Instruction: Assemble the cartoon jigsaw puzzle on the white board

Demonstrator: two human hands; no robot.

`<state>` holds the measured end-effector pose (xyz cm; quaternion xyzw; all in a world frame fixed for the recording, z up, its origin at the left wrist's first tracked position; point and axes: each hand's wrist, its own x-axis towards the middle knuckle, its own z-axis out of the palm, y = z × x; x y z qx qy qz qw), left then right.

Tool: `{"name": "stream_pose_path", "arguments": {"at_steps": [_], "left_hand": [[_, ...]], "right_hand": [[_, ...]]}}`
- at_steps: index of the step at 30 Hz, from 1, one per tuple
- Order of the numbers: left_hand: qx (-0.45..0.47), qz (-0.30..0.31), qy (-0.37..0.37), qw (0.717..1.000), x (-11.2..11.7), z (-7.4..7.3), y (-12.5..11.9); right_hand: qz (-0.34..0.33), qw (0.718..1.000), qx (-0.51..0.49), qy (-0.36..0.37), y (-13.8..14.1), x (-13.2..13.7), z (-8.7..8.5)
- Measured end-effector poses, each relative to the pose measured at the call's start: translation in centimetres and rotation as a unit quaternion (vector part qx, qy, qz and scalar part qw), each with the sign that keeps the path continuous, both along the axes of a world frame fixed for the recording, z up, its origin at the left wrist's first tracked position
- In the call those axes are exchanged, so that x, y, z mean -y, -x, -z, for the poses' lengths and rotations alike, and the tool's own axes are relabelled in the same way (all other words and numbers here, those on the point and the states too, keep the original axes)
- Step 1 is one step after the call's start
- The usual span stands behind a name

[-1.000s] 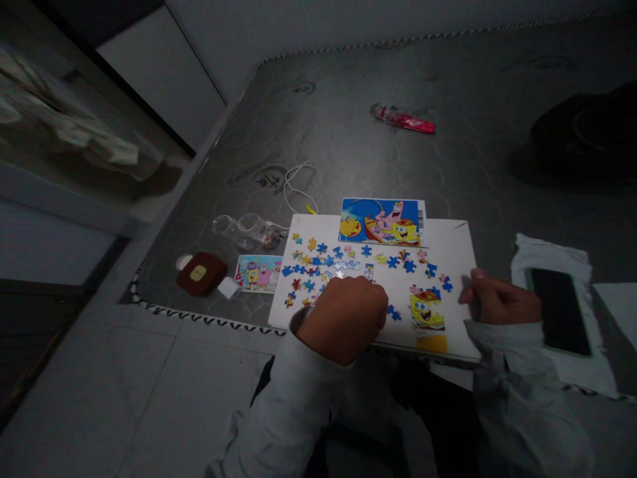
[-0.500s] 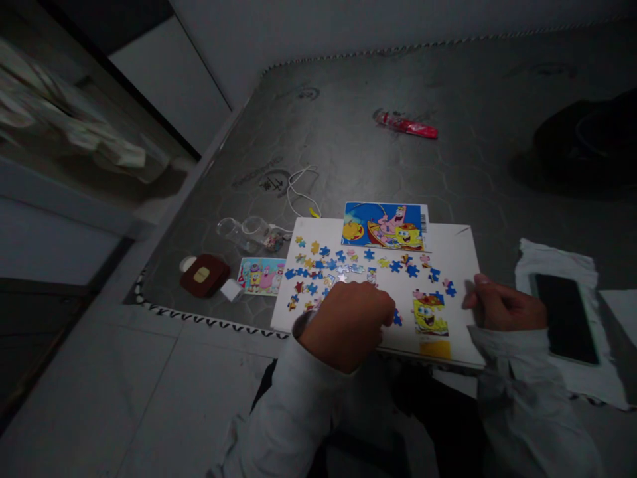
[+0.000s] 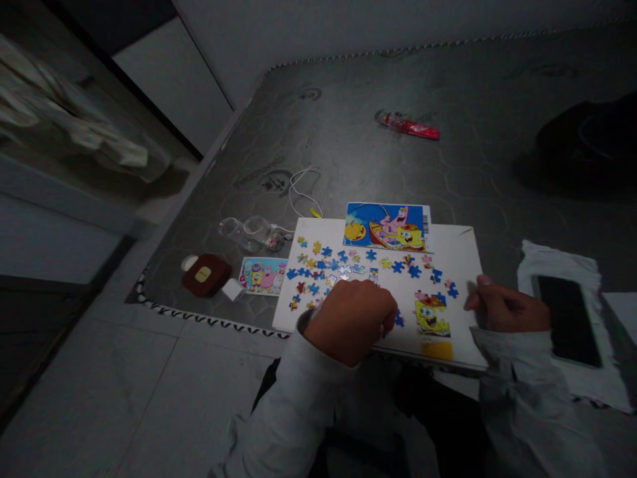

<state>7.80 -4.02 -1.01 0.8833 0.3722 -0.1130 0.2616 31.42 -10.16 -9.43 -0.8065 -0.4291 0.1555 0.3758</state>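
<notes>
A white board (image 3: 460,265) carries loose jigsaw puzzle pieces (image 3: 321,264), mostly blue and yellow, spread over its left and middle. My left hand (image 3: 355,315) is over the board's front middle with curled fingers. Its fingertips point down, and whatever they hold is hidden. Right of it lies a joined puzzle section (image 3: 432,315) with a yellow cartoon face, above a separate yellow piece (image 3: 436,350). My right hand (image 3: 510,305) is closed at the board's right edge, thumb on top; I cannot make out anything in it. A picture card (image 3: 385,227) lies across the board's back edge.
Left of the board are a second picture card (image 3: 263,277), a white charger block (image 3: 233,289), a brown case (image 3: 205,275), clear containers (image 3: 243,232) and a white cable (image 3: 303,192). A phone (image 3: 567,322) lies at right. Further back is a red packet (image 3: 411,126).
My left hand stays over the same part of the board with a very slight shift. The whole view has moved a little; my right hand and the pieces look the same.
</notes>
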Motion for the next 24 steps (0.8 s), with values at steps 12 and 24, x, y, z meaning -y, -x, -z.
{"name": "stream_pose_path", "arguments": {"at_steps": [12,24], "left_hand": [[-0.008,0.014,-0.015,1.0,0.32,-0.46,-0.27],[-0.004,0.003,-0.007,1.0,0.34,-0.11,-0.24]], "right_hand": [[0.003,1.0,0.003,0.001,0.07,0.03,0.04],[0.007,1.0,0.005,0.016,-0.01,0.06,0.18]]}}
